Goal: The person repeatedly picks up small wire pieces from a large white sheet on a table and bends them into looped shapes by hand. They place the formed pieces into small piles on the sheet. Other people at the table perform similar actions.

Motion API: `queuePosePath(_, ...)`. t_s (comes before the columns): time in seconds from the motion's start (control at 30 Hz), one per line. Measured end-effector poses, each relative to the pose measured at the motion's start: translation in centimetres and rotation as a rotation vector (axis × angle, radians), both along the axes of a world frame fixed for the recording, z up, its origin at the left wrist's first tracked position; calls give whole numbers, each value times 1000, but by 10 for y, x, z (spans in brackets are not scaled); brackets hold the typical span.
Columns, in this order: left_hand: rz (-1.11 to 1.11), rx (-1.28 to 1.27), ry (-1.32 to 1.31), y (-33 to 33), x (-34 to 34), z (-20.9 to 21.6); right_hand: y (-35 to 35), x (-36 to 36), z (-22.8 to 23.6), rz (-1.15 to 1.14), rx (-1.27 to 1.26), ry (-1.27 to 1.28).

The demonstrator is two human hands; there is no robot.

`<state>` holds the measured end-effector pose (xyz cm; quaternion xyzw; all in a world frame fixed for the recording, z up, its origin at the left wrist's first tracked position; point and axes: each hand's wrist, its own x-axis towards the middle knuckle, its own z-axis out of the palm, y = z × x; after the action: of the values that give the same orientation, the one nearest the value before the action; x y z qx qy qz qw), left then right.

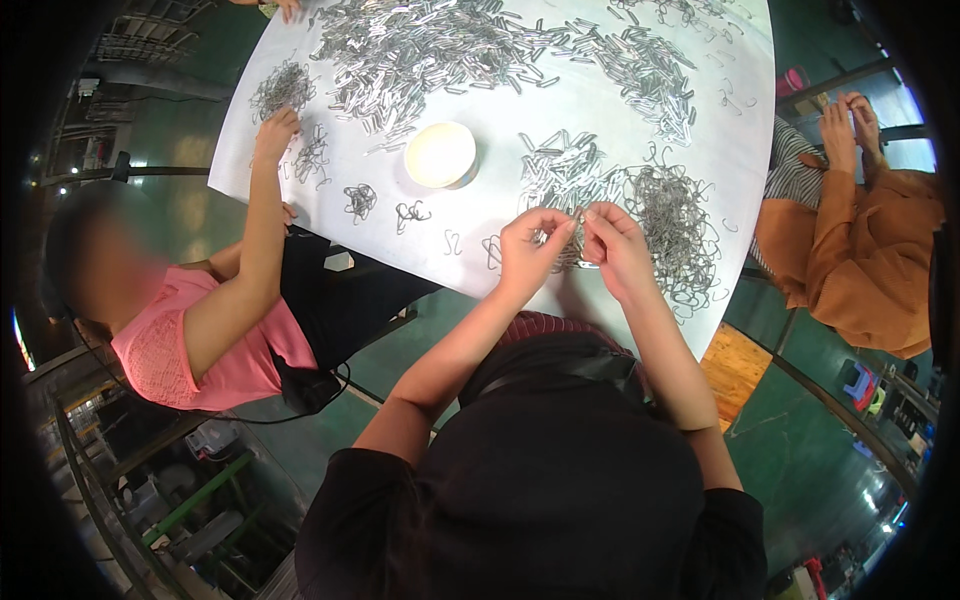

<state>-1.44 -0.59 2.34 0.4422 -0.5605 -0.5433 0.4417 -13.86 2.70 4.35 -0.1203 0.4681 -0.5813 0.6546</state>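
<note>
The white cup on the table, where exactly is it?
In the head view the white cup stands mid-table, above and left of the person's left hand, below the big heap of metal clips.

Materials and finishes at a shared work table.
Bright, glossy metal wire hooks [672,225] and shiny metal clips [470,50] lie on a smooth, matt white tabletop [560,100]; the cup [441,155] looks like smooth white plastic or paper. The left hand [530,245] and right hand [612,245] pinch thin metal wire; a bare wooden surface [730,372] looks matt.
</note>
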Motion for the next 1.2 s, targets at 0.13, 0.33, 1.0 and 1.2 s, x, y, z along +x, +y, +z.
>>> queuePosePath(0.13,8,49,15,0,-3,-5,1,2,6,16,-27,95)
queuePosePath(0.33,-86,-39,-72,-2,-3,-1,1,0,0,-105,-84,70)
queuePosePath(1.0,-264,-545,-803,-90,-5,-43,7,-19,14,-206,-261,613)
queuePosePath(1.2,-198,38,-278,-84,14,-31,7,-15,10,-153,-254,650)
